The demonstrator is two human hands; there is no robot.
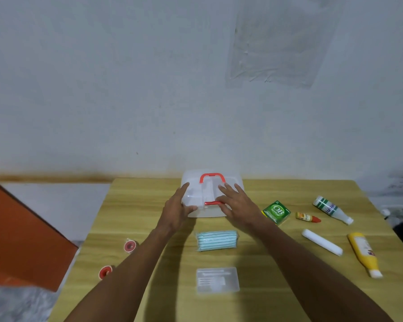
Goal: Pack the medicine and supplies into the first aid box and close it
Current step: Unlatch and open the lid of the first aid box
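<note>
A translucent white first aid box (pixel 209 212) with a red handle (pixel 211 176) and a red front latch stands at the table's far middle, lid down. My left hand (pixel 178 206) grips its left front corner. My right hand (pixel 236 203) lies flat on the lid's right side, fingers spread, thumb at the latch. In front lie a pack of blue face masks (pixel 216 240) and a clear flat case (pixel 217 280). To the right are a green box (pixel 276 211), a small orange dropper bottle (pixel 307 217), a white-green bottle (pixel 332 209), a white roll (pixel 321 242) and a yellow bottle (pixel 363 253).
Two red tape rolls (pixel 129 246) (pixel 105 272) lie near the left edge of the wooden table (pixel 149 194). An orange panel (pixel 16 235) stands left of the table. A white wall rises right behind it.
</note>
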